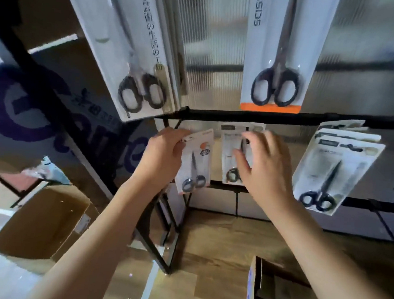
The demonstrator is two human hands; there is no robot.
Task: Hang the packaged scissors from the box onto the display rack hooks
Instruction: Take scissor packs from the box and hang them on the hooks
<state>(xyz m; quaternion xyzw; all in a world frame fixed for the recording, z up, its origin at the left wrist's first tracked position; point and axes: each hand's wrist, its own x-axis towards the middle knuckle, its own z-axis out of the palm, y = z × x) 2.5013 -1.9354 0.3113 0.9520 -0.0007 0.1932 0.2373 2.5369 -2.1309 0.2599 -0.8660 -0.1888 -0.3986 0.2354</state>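
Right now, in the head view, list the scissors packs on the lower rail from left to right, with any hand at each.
Small orange-dot pack, held by the left hand → middle pack, with the right hand in front → fanned stack of packs, no hand.

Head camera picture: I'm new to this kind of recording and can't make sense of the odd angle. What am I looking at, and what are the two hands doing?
The single picture comes from a wide-angle camera worn on a person's head, looking forward and down, so you see their own bare arms. In front is a black metal display rack hung with white-carded packs of black-handled scissors. The left hand grips a small white scissors pack with an orange dot near its top, close to the rail. The right hand, fingers spread, reaches over the neighbouring small white scissors pack. Open brown cardboard boxes sit on the wooden floor below.
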